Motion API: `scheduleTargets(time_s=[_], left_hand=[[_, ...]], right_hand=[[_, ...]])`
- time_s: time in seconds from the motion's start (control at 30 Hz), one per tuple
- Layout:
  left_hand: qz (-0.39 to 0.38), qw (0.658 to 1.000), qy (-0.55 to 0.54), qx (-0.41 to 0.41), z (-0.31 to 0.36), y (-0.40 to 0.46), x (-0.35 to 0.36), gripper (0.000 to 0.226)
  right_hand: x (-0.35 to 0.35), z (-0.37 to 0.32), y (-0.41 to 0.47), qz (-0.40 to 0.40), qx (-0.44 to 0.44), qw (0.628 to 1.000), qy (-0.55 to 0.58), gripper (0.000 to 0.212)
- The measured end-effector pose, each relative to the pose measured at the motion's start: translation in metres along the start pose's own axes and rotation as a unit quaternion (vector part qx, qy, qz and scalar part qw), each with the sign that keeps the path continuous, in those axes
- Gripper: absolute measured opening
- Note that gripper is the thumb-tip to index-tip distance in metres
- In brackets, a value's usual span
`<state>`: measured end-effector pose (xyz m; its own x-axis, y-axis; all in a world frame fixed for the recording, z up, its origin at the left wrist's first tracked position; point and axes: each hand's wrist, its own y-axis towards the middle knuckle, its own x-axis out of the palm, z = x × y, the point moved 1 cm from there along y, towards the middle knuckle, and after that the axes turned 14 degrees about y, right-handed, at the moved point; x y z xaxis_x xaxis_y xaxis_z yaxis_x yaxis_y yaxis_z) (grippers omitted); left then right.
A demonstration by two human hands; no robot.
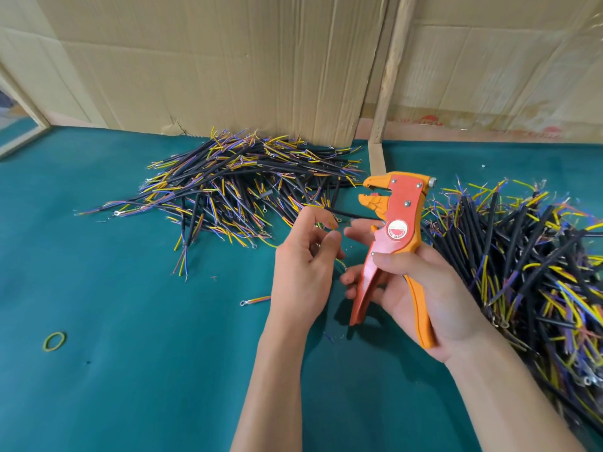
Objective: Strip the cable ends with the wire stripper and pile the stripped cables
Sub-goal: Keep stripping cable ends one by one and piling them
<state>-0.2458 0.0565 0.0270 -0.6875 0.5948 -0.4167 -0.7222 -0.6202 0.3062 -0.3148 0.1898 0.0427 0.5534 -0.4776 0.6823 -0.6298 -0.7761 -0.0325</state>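
Both forearms reach in from the bottom edge over the green felt table (130, 370). The right hand (421, 298) is turned palm-up and wraps the two handles of the orange-and-red wire stripper (396, 236), thumb laid across the red body and fingers curled behind the handles; the tool stands nearly upright with its beak-like jaws parted and pointing left, above the hands. The left hand (303, 259) is raised with its back toward the camera, and its thumb and forefinger pinch the coloured wire ends of a short black cable (350, 215), which runs rightward and disappears behind the stripper's head. Whether that cable passes into the jaws or only behind them cannot be made out. The left hand's other fingers are hidden behind its own palm. A pile of cables (241, 184) lies behind the hands against the cardboard wall (228, 66); a larger heap of cables (528, 265) on the right is cut off by the frame edge. A yellow rubber band (54, 341) lies on the felt at the lower left.
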Motion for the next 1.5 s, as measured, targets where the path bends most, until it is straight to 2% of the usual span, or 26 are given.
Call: scheduleTargets(time_s=[0.17, 0.27, 0.33, 0.47, 0.63, 0.87, 1.03, 1.13, 1.3, 1.5], left_hand=[[-0.011, 1.000, 0.007, -0.014, 0.000, -0.001, 0.001, 0.013], [-0.022, 1.000, -0.004, -0.017, 0.002, -0.002, 0.002, 0.005], [-0.016, 1.000, 0.000, -0.008, 0.003, -0.002, 0.002, 0.014], [0.028, 1.000, 0.010, -0.009, 0.001, -0.001, 0.001, 0.017], [0.061, 0.998, 0.001, -0.015, 0.001, 0.001, 0.000, 0.019], [0.153, 0.988, 0.000, 0.008, 0.004, -0.002, 0.000, 0.018], [0.126, 0.992, 0.000, -0.005, 0.004, -0.002, -0.002, 0.016], [0.121, 0.992, 0.025, -0.018, 0.005, -0.001, -0.006, 0.014], [0.135, 0.988, 0.060, -0.040, 0.005, 0.000, -0.012, 0.016], [0.159, 0.984, 0.064, -0.038, 0.010, -0.001, -0.015, 0.016]], right_hand=[[0.001, 0.005, 0.001, -0.004, 0.017, 1.000, -0.006, 0.055], [0.001, 0.004, 0.000, -0.010, 0.021, 1.000, -0.012, 0.050], [0.000, 0.003, 0.000, -0.010, 0.024, 1.000, -0.012, 0.048], [0.000, 0.002, 0.000, -0.012, 0.021, 1.000, 0.000, 0.054], [0.000, 0.002, -0.001, -0.008, 0.012, 1.000, 0.025, 0.047], [0.003, -0.003, -0.003, -0.025, 0.011, 0.998, 0.053, 0.057], [0.002, -0.004, -0.003, -0.020, 0.009, 0.999, 0.043, 0.056], [-0.002, -0.008, -0.002, 0.009, 0.015, 0.998, 0.059, 0.060], [-0.009, -0.008, -0.004, 0.063, 0.054, 0.994, 0.064, 0.057], [-0.006, -0.005, -0.007, 0.038, 0.156, 0.986, 0.047, 0.043]])
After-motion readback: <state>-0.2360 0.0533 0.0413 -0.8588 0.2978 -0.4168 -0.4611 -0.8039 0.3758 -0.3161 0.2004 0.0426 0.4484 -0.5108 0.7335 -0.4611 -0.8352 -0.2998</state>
